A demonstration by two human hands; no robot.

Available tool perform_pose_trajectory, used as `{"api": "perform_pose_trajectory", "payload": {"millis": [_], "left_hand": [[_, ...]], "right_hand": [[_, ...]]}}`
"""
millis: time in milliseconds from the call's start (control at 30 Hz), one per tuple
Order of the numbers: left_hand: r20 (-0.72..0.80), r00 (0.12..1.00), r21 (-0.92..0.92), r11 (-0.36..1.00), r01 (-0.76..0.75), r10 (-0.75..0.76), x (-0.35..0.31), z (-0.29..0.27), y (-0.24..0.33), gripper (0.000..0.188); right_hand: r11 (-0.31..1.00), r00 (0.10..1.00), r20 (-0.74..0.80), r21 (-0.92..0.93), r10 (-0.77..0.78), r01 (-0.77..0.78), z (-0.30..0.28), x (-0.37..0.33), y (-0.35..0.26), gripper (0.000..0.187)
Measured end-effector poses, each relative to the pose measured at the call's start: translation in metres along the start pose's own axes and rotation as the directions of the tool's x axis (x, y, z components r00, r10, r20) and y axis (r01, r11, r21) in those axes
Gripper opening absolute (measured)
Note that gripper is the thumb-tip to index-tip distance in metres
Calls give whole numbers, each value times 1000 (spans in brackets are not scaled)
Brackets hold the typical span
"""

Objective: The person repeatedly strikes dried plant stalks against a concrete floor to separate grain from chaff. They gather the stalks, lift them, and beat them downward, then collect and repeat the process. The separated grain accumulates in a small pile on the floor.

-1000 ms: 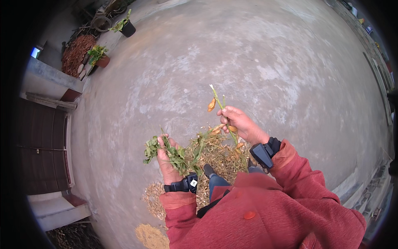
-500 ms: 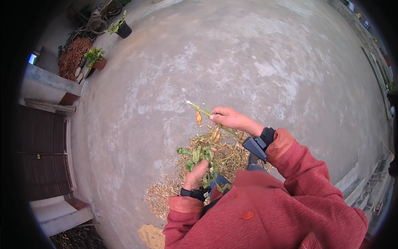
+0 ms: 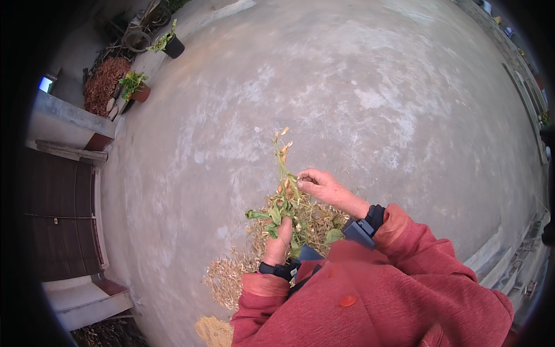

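One red jacket (image 3: 381,289), with one round red button (image 3: 347,301) in sight, is on the near side of the pod heap (image 3: 324,218). Two black wrist straps, each with a dark device, circle the wrists. Above the heap's left part, the left hand (image 3: 281,234) is closed around the leafy lower part of one bean stalk (image 3: 281,168), thumb in view. The right hand (image 3: 315,184), over the heap's far edge, has thumb and forefinger close together at a side stem; whether they pinch it, I cannot tell. The stalk rises past the heap's far edge, bearing several tan pods, too overlapped to count surely.

Two smaller piles are left of the heap and nearer the wearer: one of pale husks (image 3: 228,277), one of yellow grain (image 3: 214,331). Well left of the heap stands one dark brown gate (image 3: 60,214) with a horizontal bar. Far beyond the heap, to its left, are two pots, one leafy plant in each: a reddish-brown pot (image 3: 141,93), then a black pot (image 3: 174,47). Behind them sits one round basin (image 3: 137,41), its contents unclear.
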State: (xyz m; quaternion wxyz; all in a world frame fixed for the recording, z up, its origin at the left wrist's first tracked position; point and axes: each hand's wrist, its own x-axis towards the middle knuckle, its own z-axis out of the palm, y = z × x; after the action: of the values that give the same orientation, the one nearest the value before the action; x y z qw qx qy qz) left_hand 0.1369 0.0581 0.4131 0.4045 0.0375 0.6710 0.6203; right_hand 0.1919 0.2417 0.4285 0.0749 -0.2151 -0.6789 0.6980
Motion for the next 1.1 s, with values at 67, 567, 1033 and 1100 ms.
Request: {"api": "perform_pose_trajectory", "payload": {"millis": [67, 567, 1033, 1100], "left_hand": [[20, 996, 91, 992, -91, 90, -3, 5, 1, 29], [185, 974, -187, 968, 168, -134, -8, 18, -4, 23], [125, 940, -296, 893, 340, -317, -18, 34, 7, 29], [84, 936, -295, 889, 351, -342, -19, 37, 8, 30]], "right_hand": [[999, 999, -32, 26, -26, 27, 6, 1, 3, 26], [973, 997, 50, 223, 51, -61, 7, -8, 9, 22], [992, 991, -58, -6, -123, 123, 18, -1, 34, 26], [983, 981, -76, 33, -177, 180, 21, -3, 32, 27]]}}
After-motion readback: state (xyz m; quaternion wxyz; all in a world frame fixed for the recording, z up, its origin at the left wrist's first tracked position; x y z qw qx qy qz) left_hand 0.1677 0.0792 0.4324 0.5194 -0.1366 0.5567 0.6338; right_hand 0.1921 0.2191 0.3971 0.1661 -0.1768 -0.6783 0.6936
